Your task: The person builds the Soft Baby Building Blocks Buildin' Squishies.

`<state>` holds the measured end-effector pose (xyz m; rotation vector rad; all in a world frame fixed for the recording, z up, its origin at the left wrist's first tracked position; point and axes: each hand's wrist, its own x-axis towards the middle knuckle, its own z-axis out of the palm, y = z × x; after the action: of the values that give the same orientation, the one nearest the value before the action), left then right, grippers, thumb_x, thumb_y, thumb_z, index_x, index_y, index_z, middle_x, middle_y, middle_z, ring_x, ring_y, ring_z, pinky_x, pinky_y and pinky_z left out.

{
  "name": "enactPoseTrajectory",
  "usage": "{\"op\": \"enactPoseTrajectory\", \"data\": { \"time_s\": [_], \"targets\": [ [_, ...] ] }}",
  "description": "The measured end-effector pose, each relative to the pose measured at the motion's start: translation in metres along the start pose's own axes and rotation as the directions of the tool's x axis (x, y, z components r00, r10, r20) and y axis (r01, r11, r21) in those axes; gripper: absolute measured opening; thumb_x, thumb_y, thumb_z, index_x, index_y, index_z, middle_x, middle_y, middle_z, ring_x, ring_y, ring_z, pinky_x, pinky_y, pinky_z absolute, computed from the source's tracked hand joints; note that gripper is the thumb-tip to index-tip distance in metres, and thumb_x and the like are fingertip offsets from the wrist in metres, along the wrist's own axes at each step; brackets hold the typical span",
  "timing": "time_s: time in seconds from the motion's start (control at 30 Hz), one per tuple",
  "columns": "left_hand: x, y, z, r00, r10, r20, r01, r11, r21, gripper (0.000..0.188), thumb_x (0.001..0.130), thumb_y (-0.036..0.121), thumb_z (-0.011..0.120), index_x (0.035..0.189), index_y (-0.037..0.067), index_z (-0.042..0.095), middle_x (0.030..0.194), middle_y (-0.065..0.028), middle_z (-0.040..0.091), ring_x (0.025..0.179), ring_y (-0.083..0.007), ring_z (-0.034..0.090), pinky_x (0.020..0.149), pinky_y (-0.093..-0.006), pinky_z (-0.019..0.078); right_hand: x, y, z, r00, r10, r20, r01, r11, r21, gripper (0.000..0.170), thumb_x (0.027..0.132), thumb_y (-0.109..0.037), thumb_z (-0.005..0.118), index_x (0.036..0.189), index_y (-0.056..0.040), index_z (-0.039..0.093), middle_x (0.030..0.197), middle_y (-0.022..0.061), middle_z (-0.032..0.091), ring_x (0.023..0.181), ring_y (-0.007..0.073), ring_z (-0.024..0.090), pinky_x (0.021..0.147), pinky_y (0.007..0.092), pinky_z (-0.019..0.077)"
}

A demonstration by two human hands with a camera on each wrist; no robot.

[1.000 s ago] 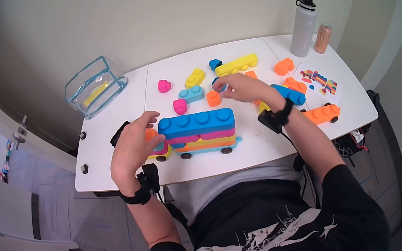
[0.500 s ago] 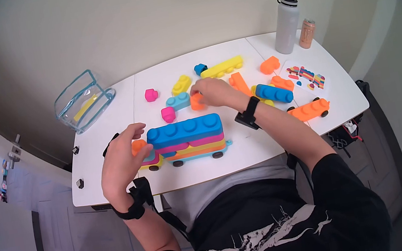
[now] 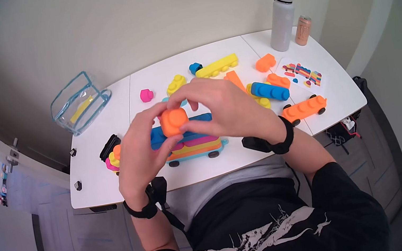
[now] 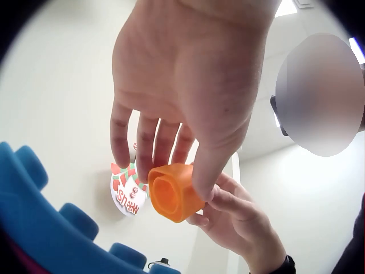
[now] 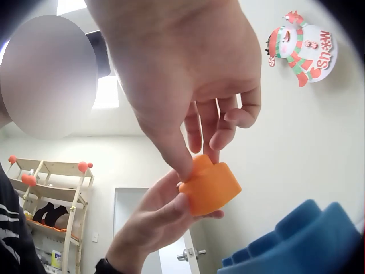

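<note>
Both hands hold a small orange toy block (image 3: 174, 122) in front of me, above a wheeled block stack. The left hand (image 3: 142, 149) grips it from the left between thumb and fingers. From the other side, the right hand (image 3: 221, 104) pinches it with thumb and fingertips near its stud. The block's hollow underside faces the left wrist view. Below the hands, a long blue block (image 3: 203, 118) tops the stack, over pink, yellow and orange layers (image 3: 192, 151) and a light blue wheeled base (image 3: 195, 156). My hands hide part of the stack.
Loose blocks lie behind, including a yellow one (image 3: 217, 66) and a pink one (image 3: 147, 95). Right of the hands are a blue block (image 3: 270, 91), an orange wheeled base (image 3: 305, 107) and a picture card (image 3: 304, 72). A bottle (image 3: 283, 22), can (image 3: 303, 30) and clear bag (image 3: 80, 105) stand farther back.
My right hand reached the orange block among the loose pieces, picked it up and brought it left over the stack. The left hand moved right and now holds it too.
</note>
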<state>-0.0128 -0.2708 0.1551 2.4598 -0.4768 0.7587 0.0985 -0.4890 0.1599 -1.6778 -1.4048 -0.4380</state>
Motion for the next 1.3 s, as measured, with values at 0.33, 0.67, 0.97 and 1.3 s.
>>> {"op": "enactPoseTrajectory", "data": {
  "time_s": [0.33,0.67,0.97,1.3],
  "targets": [
    [-0.003,-0.005,-0.025,0.995,-0.104,0.009,0.104,0.995,-0.009,0.052,0.087,-0.003,0.081,0.136,0.002,0.064,0.136,-0.0157,0.067,0.121,-0.0311,0.07,0.104,-0.0397,0.0598,-0.024,0.008,0.001,0.996,0.043,0.072,-0.047,0.997,0.055,0.046,0.088,-0.021,0.087,0.129,-0.0085,0.07,0.126,0.0084,0.073,0.112,0.0289,0.068,0.097,0.0401,0.0568],
    [-0.021,-0.051,-0.045,0.932,-0.347,0.103,0.341,0.938,0.07,0.047,0.091,0.005,0.081,0.134,0.006,0.063,0.124,-0.0134,0.076,0.115,-0.0344,0.073,0.099,-0.0441,0.0594,-0.054,0.034,-0.002,0.94,0.285,0.188,-0.262,0.955,-0.14,0.036,0.094,-0.025,0.08,0.125,-0.009,0.071,0.121,0.0109,0.072,0.118,0.0298,0.066,0.1,0.0416,0.0538],
    [-0.016,-0.049,-0.033,0.897,-0.388,0.211,0.388,0.921,0.045,0.05,0.089,0.002,0.081,0.136,0.008,0.065,0.121,-0.0163,0.077,0.111,-0.0336,0.075,0.098,-0.0413,0.0611,-0.057,0.038,0.003,0.915,0.347,0.204,-0.334,0.938,-0.097,0.037,0.093,-0.025,0.083,0.125,-0.0091,0.072,0.12,0.0066,0.075,0.106,0.0236,0.071,0.086,0.037,0.0577],
    [-0.019,-0.04,-0.034,0.867,-0.455,0.206,0.43,0.889,0.156,0.058,0.087,0.003,0.083,0.141,0.008,0.063,0.13,-0.0165,0.074,0.122,-0.037,0.07,0.105,-0.0433,0.0565,-0.07,0.04,-0.011,0.909,0.375,0.18,-0.374,0.927,-0.037,0.044,0.093,-0.026,0.084,0.131,-0.0079,0.069,0.123,0.0077,0.074,0.108,0.0235,0.069,0.09,0.0368,0.0575]
  ]
}}
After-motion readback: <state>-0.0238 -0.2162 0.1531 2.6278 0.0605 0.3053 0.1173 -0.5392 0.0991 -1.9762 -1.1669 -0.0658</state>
